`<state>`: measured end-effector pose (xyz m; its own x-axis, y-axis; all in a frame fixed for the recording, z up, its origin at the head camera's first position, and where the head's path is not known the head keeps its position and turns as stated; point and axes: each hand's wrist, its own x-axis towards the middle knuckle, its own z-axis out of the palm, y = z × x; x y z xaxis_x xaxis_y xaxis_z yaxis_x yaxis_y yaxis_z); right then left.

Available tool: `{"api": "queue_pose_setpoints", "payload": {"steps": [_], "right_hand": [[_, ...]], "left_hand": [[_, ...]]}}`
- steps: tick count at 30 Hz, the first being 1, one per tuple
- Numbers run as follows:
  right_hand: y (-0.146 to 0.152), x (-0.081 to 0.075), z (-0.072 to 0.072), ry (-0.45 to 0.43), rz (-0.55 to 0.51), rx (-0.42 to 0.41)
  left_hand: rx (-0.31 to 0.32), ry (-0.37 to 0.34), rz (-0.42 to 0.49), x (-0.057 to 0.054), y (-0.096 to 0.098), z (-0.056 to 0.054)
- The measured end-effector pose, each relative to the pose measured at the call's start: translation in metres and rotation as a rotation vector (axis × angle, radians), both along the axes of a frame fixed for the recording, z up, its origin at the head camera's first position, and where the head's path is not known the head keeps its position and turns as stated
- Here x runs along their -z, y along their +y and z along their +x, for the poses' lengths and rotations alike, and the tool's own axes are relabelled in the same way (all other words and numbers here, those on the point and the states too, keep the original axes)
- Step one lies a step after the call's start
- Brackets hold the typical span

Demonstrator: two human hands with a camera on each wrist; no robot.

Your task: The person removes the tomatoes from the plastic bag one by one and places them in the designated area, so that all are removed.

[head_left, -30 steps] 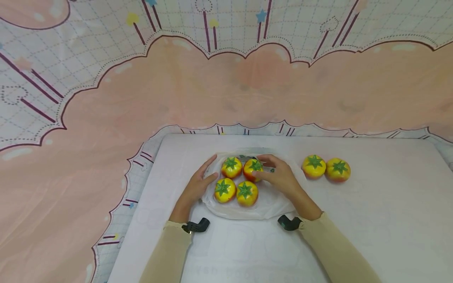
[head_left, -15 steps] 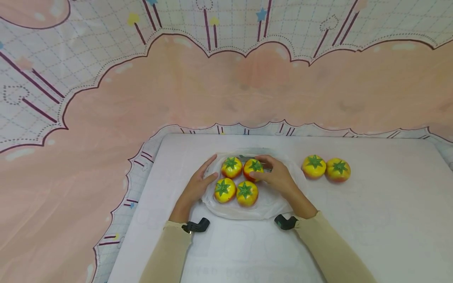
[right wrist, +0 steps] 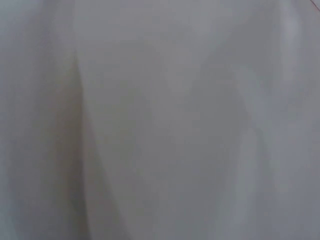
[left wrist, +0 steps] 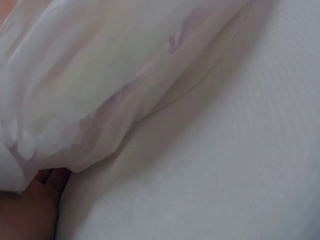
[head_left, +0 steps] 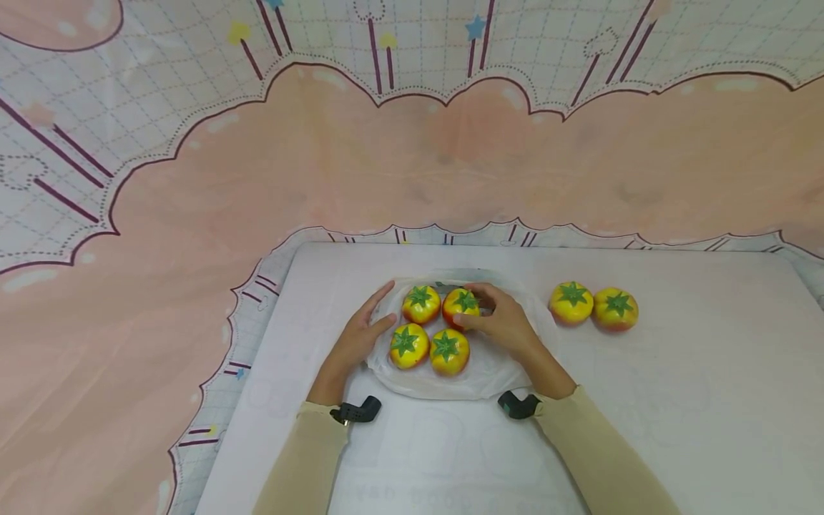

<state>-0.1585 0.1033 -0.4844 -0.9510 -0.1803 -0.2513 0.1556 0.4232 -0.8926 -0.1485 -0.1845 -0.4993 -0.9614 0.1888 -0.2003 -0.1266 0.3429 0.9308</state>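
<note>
In the head view, several glossy yellow-red fruits with green star-shaped tops sit together on a thin white plastic bag (head_left: 496,368). My right hand (head_left: 505,318) grips the back right fruit (head_left: 460,303), thumb on its near side and fingers behind it. At the bag's left edge is my left hand (head_left: 360,335), its thumb and index finger spread apart beside the back left fruit (head_left: 421,305) and front left fruit (head_left: 409,346). The front right fruit (head_left: 449,352) lies nearest me. The left wrist view has the left hand (left wrist: 30,210) partly hidden under the bag. Blurred white material fills the right wrist view.
Two similar fruits, one left (head_left: 570,303) and one right (head_left: 615,310), lie side by side on the white table (head_left: 708,400), right of the bag. A patterned peach and white cloth (head_left: 412,172) hangs behind the table.
My right hand has shifted slightly left and settled around the back right fruit. The left hand, the bag and the other fruits look unmoved.
</note>
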Motion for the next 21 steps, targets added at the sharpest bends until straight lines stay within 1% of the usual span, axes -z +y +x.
{"api": "queue_pose_setpoints", "payload": {"steps": [2, 7, 14, 18, 21], "right_hand": [[0.0, 0.0003, 0.0003, -0.003, -0.001, -0.002], [-0.0006, 0.0005, 0.0007, -0.011, -0.001, -0.011], [-0.0015, 0.0023, 0.0015, 0.012, 0.007, -0.032], [-0.0009, 0.0042, 0.0016, 0.041, 0.01, -0.041], [-0.0008, 0.0051, 0.0019, 0.048, 0.015, -0.038]], "left_hand": [[0.001, 0.008, 0.004, 0.002, -0.0011, -0.0003], [0.001, 0.022, -0.001, 0.003, -0.0021, 0.0001], [0.005, 0.035, -0.004, 0.0034, -0.0034, 0.001], [0.002, 0.024, -0.007, 0.0046, -0.0034, -0.0002], [-0.001, 0.012, -0.004, 0.0057, -0.0036, -0.0013]]}}
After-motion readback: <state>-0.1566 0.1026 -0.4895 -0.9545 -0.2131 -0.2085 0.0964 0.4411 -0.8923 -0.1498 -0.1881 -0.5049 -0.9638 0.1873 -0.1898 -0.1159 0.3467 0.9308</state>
